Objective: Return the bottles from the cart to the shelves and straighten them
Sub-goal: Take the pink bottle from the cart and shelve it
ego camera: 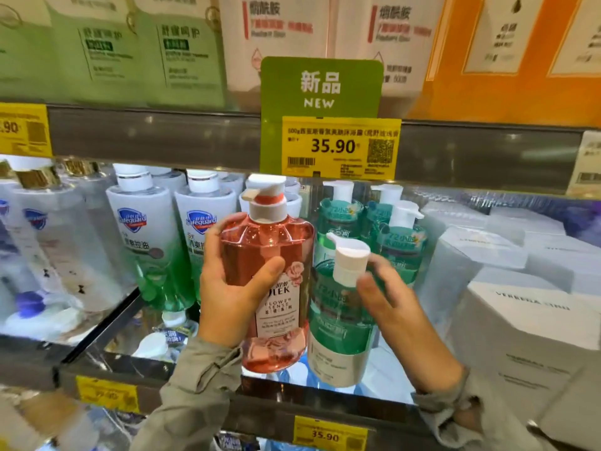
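Two bottles in play at the shelf front. The rose-pink clear plastic pump bottle (270, 255) stands upright at frame centre, base low by the grey metal shelf (325, 405) rail, though whether it's set down I can't tell. The left hand (227, 288) is wrapped round its body from nine o'clock, thumb across the label. Just beside it at three o'clock, the teal-green clear plastic pump bottle (338, 320) leans slightly. The right hand (387, 297) reaches its shoulder from four o'clock, too blurred to call gripping or merely touching. Both look full, so likely heavy, with stiff but slick walls. Take the waist, not the white pump head, which may swivel.
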Demonstrator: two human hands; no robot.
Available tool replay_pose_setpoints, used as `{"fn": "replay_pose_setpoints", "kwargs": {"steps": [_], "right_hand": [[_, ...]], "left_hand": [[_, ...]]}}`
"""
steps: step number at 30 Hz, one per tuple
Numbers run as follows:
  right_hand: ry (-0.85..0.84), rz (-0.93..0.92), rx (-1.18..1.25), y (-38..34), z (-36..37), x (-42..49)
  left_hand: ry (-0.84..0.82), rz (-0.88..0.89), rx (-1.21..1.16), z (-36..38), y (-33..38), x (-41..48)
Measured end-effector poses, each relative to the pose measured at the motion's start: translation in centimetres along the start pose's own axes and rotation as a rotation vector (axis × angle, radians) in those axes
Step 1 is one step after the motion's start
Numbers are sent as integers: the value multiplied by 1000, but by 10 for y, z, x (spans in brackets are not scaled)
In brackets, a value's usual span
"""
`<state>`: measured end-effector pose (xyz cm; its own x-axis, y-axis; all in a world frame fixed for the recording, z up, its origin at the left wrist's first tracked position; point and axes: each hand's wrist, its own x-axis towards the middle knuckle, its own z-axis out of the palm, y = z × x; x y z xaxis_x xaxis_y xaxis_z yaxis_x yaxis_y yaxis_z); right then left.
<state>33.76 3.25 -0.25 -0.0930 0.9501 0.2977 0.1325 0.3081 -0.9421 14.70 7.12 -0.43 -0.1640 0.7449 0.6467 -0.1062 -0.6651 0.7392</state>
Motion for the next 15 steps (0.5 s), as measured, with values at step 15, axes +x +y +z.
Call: {"fn": "replay_pose_setpoints", "kwargs": {"steps": [15], "right_hand": [[109, -83, -147, 44, 10, -21]], "left_hand": [[-5, 3, 24, -3, -4, 2]]}}
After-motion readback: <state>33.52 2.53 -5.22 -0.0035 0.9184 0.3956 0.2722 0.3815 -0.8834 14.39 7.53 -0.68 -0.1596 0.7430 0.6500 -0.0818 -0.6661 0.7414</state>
